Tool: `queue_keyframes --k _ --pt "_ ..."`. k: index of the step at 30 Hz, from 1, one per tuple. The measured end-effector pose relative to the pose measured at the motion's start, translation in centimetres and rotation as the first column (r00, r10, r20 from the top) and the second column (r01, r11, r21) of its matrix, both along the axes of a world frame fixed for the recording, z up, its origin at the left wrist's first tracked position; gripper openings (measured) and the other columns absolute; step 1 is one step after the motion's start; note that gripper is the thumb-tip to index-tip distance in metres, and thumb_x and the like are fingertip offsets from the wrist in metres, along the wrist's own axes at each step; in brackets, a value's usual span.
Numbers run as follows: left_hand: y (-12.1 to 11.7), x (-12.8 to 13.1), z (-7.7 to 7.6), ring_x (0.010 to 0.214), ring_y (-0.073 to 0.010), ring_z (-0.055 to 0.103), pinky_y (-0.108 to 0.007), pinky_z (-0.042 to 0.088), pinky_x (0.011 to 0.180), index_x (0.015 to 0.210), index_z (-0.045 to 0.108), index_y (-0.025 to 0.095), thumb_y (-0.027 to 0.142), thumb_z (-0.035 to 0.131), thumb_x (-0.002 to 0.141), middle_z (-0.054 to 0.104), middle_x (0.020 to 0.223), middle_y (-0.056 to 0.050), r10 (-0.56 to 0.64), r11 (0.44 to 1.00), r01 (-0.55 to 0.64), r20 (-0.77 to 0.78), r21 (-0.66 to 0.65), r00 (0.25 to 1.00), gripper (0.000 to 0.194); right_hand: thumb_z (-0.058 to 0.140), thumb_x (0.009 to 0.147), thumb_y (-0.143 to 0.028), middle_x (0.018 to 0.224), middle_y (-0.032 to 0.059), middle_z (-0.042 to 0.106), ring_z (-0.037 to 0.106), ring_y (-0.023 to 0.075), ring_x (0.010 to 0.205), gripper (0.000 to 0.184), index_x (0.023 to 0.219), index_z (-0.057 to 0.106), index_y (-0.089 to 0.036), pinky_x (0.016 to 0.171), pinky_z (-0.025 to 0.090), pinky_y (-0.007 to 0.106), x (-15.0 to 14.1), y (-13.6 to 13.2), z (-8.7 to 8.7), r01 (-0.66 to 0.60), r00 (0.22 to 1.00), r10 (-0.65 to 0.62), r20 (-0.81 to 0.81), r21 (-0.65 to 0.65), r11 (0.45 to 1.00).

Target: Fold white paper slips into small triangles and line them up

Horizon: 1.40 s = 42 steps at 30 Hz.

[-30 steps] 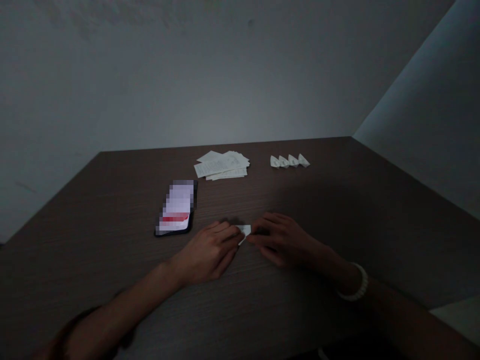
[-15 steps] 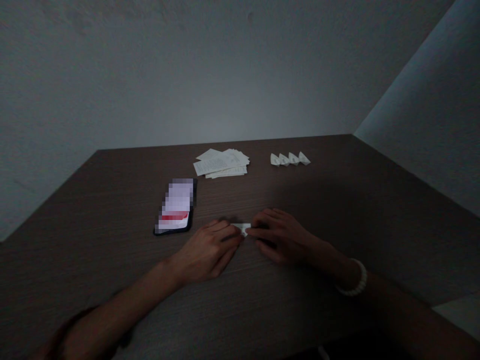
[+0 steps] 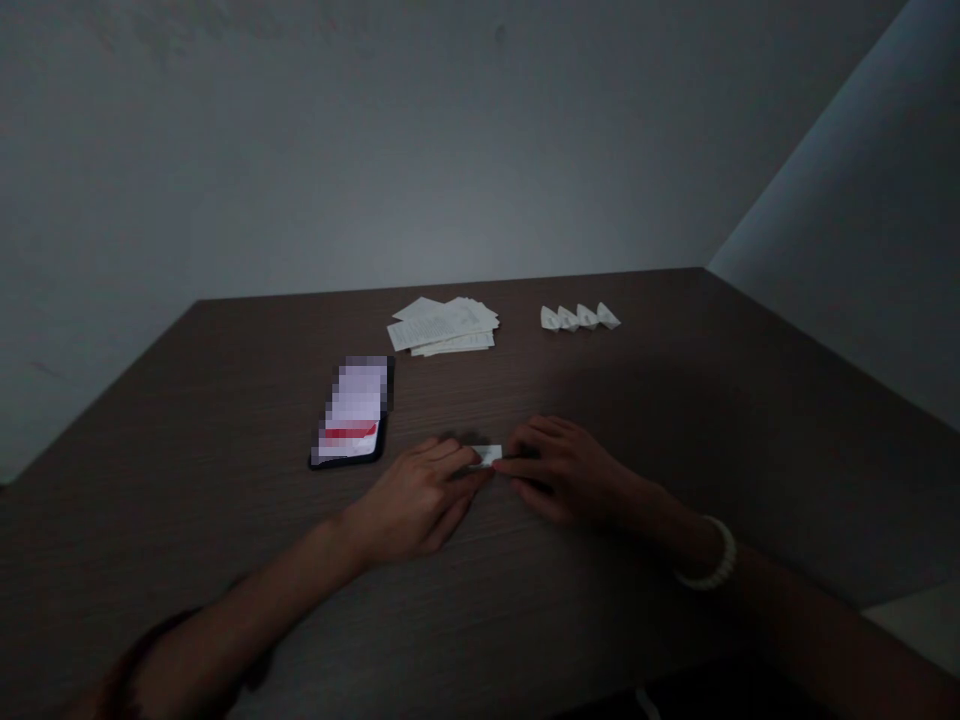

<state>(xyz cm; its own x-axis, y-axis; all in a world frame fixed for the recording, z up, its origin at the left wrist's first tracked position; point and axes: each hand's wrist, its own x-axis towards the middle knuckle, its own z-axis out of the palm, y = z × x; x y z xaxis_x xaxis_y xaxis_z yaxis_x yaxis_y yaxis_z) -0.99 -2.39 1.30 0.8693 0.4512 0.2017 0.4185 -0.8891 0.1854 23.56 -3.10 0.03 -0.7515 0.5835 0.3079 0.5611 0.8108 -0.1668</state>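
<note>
A small folded white paper lies on the dark wooden table, pressed down between both of my hands. My left hand rests on the table with its fingertips pinched on the paper's left end. My right hand, a white bead bracelet on its wrist, has its fingers closed on the paper's right end. Most of the paper is hidden under my fingers.
A phone with a lit screen lies just left of my hands. At the back of the table sit a loose stack of white paper slips and a row of several small folded paper shapes. Walls close in behind and on the right.
The paper's loose lower corner has been pressed flat, so less of it shows. Both hands stay in about the same spot.
</note>
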Motion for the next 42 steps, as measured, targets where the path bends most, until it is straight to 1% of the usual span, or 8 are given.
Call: queue_keyframes --k 4,7,12,16,22,26,36,42 --pt "0.4 -0.3 -0.1 0.092 -0.0224 0.056 -0.04 0.048 0.084 0.127 0.052 0.015 0.014 0.04 0.093 0.062 0.101 -0.009 -0.001 0.989 0.018 0.112 -0.149 0.994 0.036 0.055 0.088 -0.024 0.098 0.0052 0.058 0.049 0.0196 0.089 0.023 0.109 0.065 -0.024 0.078 0.039 0.035 -0.2 0.2 -0.1 0.02 1.0 -0.02 -0.004 0.02 1.0" --pt "0.8 -0.4 -0.6 0.094 -0.0193 0.058 -0.035 0.05 0.082 0.124 0.053 0.016 0.01 0.04 0.093 0.063 0.103 -0.009 0.09 0.973 -0.029 0.26 -0.231 0.961 0.034 0.054 0.09 -0.026 0.093 0.005 0.059 0.049 0.0188 0.086 0.016 0.096 0.069 -0.023 0.075 0.038 0.034 -0.5 0.5 0.0 0.053 0.998 -0.051 -0.047 0.035 0.998" --pt "0.9 -0.4 -0.6 0.098 -0.0204 0.059 -0.037 0.05 0.086 0.11 0.061 0.016 0.016 0.051 0.091 0.065 0.103 -0.009 0.128 0.961 -0.03 0.346 -0.274 0.929 0.02 0.057 0.089 -0.026 0.089 0.0051 0.059 0.05 0.017 0.083 0.016 0.08 0.068 -0.018 0.071 0.039 0.03 -0.9 0.7 0.4 0.124 0.983 -0.127 -0.134 -0.03 0.992" --pt "0.9 -0.6 -0.3 0.098 -0.0206 0.058 -0.038 0.05 0.085 0.11 0.06 0.016 0.01 0.049 0.088 0.063 0.104 -0.009 0.157 0.947 -0.029 0.38 -0.321 0.911 0.025 0.059 0.088 -0.026 0.089 0.005 0.058 0.051 0.0168 0.084 0.014 0.08 0.069 -0.018 0.073 0.041 0.029 -1.0 0.7 0.6 0.142 0.975 -0.156 -0.158 -0.093 0.985" --pt "0.9 -0.6 -0.3 0.107 -0.0237 0.052 -0.044 0.045 0.093 0.111 0.06 0.017 0.009 0.051 0.085 0.058 0.113 -0.01 0.233 0.947 -0.133 0.342 -0.292 0.911 0.029 0.067 0.082 -0.027 0.094 0.0044 0.059 0.052 0.0183 0.088 0.008 0.087 0.07 -0.021 0.077 0.044 0.032 -1.1 0.9 0.6 0.22 0.945 -0.259 -0.199 -0.198 0.955" --pt "0.9 -0.5 -0.3 0.11 -0.0251 0.05 -0.047 0.042 0.097 0.117 0.058 0.017 0.01 0.056 0.082 0.057 0.116 -0.01 0.293 0.935 -0.206 0.301 -0.289 0.907 0.036 0.071 0.077 -0.027 0.104 0.0056 0.059 0.051 0.0216 0.096 0.028 0.105 0.068 -0.023 0.083 0.044 0.037 -1.2 1.1 0.5 0.267 0.932 -0.311 -0.183 -0.23 0.936" --pt "1.0 -0.7 -0.7 0.094 -0.0217 0.054 -0.039 0.048 0.083 0.111 0.06 0.016 0.011 0.055 0.084 0.059 0.098 -0.007 0.293 0.927 -0.195 0.292 -0.32 0.911 0.028 0.072 0.076 -0.019 0.09 0.0034 0.063 0.052 0.0196 0.088 0.007 0.081 0.067 -0.019 0.083 0.042 0.035 -1.5 1.2 0.5 0.222 0.932 -0.285 -0.223 -0.271 0.937" --pt "1.1 -0.6 0.0 0.089 -0.0201 0.053 -0.036 0.046 0.08 0.093 0.068 0.018 0.012 0.051 0.088 0.058 0.088 -0.005 0.211 0.946 -0.133 0.25 -0.296 0.945 0.018 0.066 0.082 -0.018 0.088 0.0032 0.064 0.051 0.0185 0.086 0.014 0.095 0.071 -0.022 0.079 0.041 0.033 -1.5 1.2 0.3 0.147 0.959 -0.2 -0.201 -0.253 0.956"
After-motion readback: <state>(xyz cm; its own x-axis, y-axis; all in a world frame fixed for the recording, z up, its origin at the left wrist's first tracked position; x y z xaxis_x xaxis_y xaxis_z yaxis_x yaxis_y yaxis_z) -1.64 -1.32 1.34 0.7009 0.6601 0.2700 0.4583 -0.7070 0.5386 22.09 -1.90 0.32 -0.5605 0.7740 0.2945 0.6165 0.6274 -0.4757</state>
